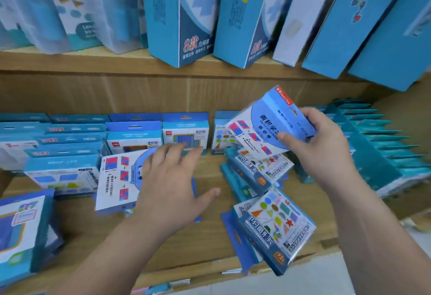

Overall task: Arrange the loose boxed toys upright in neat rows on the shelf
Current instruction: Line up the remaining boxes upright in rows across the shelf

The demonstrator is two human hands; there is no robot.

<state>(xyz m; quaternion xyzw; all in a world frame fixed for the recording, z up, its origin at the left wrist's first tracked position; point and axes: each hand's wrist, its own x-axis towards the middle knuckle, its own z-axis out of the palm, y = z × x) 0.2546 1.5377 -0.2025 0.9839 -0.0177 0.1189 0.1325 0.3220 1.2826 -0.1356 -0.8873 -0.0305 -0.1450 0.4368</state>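
My right hand (pixel 319 152) grips a blue and white toy box (pixel 263 126) with pink and blue shapes, tilted above the wooden shelf (pixel 210 243). A matching box (pixel 116 182) lies flat on the shelf, and my left hand (pixel 172 187) hovers over its right part with fingers spread and straight. Two boxes of coloured geometric shapes lie loose at the right: one (pixel 277 227) hangs over the shelf's front edge, the other (pixel 258 171) is stacked askew behind it. Upright blue boxes (pixel 185 131) stand in rows at the back.
Rows of blue boxes (pixel 63 150) fill the shelf's left side, and a dense row of teal packs (pixel 382 145) fills the right. A large box (pixel 21 231) lies at the front left. Tall blue cartons (pixel 179 17) lean on the upper shelf.
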